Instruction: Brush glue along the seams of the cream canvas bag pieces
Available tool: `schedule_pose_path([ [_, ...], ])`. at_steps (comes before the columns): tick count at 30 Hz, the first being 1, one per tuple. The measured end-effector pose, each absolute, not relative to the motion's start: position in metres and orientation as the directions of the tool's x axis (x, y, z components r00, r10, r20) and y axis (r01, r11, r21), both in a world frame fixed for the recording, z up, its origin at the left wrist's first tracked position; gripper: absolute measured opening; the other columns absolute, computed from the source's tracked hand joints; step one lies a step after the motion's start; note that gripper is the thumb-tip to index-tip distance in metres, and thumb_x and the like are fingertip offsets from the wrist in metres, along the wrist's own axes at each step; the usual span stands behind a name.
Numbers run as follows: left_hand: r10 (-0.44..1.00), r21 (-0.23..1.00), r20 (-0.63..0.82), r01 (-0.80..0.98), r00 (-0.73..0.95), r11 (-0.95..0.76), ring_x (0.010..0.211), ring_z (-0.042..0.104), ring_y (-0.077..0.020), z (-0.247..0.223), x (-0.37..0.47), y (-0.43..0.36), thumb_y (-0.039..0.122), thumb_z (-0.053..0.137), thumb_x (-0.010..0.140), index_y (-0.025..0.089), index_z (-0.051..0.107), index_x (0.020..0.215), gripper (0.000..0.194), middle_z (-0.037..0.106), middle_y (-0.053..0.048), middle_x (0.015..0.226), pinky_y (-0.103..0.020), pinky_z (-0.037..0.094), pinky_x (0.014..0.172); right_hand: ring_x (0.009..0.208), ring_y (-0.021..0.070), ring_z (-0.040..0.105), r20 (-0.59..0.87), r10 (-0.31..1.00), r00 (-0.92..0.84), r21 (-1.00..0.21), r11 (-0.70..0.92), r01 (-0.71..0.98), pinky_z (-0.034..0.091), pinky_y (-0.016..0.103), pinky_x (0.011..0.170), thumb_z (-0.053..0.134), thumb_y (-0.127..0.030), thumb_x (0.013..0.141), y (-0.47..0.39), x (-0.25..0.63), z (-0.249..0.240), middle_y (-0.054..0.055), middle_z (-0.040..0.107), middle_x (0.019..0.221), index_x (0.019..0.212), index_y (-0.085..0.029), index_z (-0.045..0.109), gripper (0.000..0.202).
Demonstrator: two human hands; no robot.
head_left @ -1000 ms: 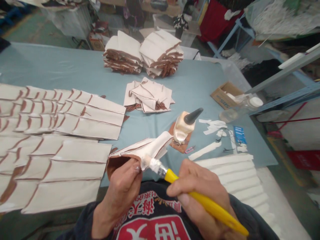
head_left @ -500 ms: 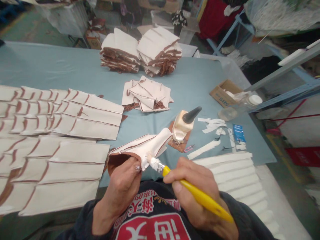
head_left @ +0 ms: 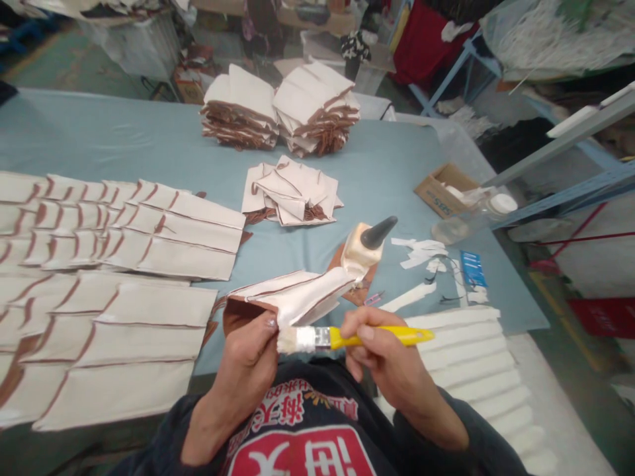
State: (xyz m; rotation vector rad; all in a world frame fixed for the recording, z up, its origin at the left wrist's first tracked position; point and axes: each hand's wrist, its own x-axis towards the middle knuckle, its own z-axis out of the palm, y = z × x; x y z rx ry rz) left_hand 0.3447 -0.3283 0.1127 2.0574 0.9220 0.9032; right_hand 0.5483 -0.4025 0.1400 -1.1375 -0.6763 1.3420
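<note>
My left hand (head_left: 251,370) pinches the near edge of a cream fabric piece (head_left: 317,291) with brown trim and a brown inside, its end folded open. Between the fingers of my right hand (head_left: 391,354) is a paintbrush (head_left: 381,336) with a yellow handle, held level. Its pale bristles, coated white near the metal ferrule, lie at the piece's near edge beside my left fingertips. Just beyond, a cream glue bottle (head_left: 364,248) with a dark cone-shaped nozzle stands on a brown pad (head_left: 361,294). Small pink snips (head_left: 374,299) lie next to the pad.
Overlapping rows of cream pieces (head_left: 149,324) cover the table's left side. Two tall stacks (head_left: 312,99) stand at the back, a loose pile (head_left: 297,188) in front. On the right are white strips (head_left: 419,251), a cardboard box (head_left: 444,188), a clear jar (head_left: 456,226) and layered white strips (head_left: 471,357).
My right hand has turned the brush from a slant to level, with its bristles now further left and lower. The fabric piece has shifted slightly right and toward me.
</note>
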Motion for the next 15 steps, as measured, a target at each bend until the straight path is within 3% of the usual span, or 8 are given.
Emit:
schedule_pose_path([
  [2,0.866,0.853,0.196,0.356,0.459,-0.382,0.061,0.066,-0.0161,0.112,0.349,-0.330,0.010,0.052,0.096,0.018,0.071,0.083,0.024,0.071,-0.001,0.069,-0.024,0.052,0.058,0.039,0.0052,0.031,-0.292,0.913,0.286,-0.827,-0.090,-0.555,0.036,0.017,0.037,0.076,-0.048,0.087,-0.395,0.544,0.132,-0.010,0.043,0.049,0.085,-0.021,0.078,0.027],
  [5,0.914,0.901,0.101,0.353,0.392,-0.251,0.077,0.075,-0.0202,0.108,0.359,-0.336,0.017,0.053,0.096,0.016,0.076,0.099,0.023,0.080,-0.004,0.083,-0.027,0.059,0.069,0.039,0.0036,0.039,-0.427,0.812,0.398,-0.715,-0.034,-0.698,0.040,0.014,0.037,0.088,-0.055,0.076,-0.383,0.529,0.128,-0.010,0.052,0.052,0.087,-0.021,0.077,0.037],
  [10,0.946,0.890,0.176,0.366,0.271,-0.270,0.061,0.072,-0.0163,0.101,0.372,-0.343,0.018,0.054,0.096,0.015,0.076,0.093,0.023,0.078,-0.002,0.074,-0.023,0.056,0.058,0.044,0.0065,0.056,-0.638,0.690,0.343,-0.565,-0.117,-0.817,0.048,0.015,0.040,0.095,-0.065,0.062,-0.384,0.501,0.121,-0.006,0.065,0.060,0.092,-0.019,0.075,0.058],
  [12,0.925,0.852,0.267,0.382,0.270,-0.357,0.062,0.072,-0.0161,0.101,0.373,-0.345,0.016,0.054,0.095,0.016,0.075,0.086,0.023,0.078,-0.002,0.073,-0.023,0.057,0.060,0.047,0.0086,0.059,-0.634,0.675,0.378,-0.603,-0.124,-0.788,0.050,0.017,0.042,0.091,-0.070,0.065,-0.388,0.497,0.116,-0.004,0.067,0.061,0.090,-0.019,0.074,0.059],
  [15,0.884,0.795,0.375,0.393,0.280,-0.462,0.068,0.075,-0.0172,0.100,0.371,-0.348,0.013,0.054,0.095,0.016,0.074,0.085,0.022,0.079,-0.004,0.076,-0.024,0.058,0.067,0.050,0.0112,0.060,-0.517,0.666,0.538,-0.757,-0.062,-0.651,0.050,0.020,0.045,0.078,-0.073,0.079,-0.391,0.497,0.107,-0.003,0.067,0.060,0.086,-0.019,0.072,0.055],
])
